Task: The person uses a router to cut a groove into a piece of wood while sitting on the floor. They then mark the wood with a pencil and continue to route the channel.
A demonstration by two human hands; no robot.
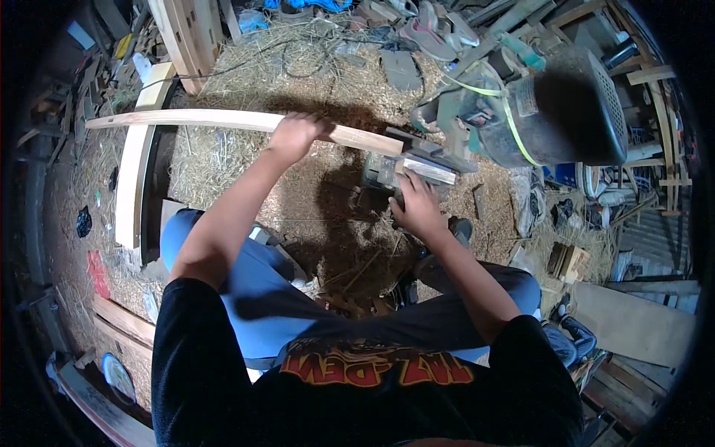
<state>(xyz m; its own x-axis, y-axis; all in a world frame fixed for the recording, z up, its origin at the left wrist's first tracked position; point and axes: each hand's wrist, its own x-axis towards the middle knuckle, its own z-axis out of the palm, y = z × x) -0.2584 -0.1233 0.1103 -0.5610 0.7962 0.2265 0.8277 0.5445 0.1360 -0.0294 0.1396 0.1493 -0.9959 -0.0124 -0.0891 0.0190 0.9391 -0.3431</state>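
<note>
Long pale wooden plank [201, 117], grasped by the left hand [293, 140], ends at the dark grey metal machine bed's [426, 146] left edge; right hand [418, 207], loosely open, touches a short pale wooden block [430, 171]. Work seems underway, unfinished.

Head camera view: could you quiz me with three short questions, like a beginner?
1. Which hand is on the long crosswise board?
2. True or false: the right hand is close to the short wooden block.
3. The yellow-green strap goes around: (a) the person's wrist, (b) the bulky object at right, (c) the person's knee?

Key: 1. left hand; 2. true; 3. b.
</note>
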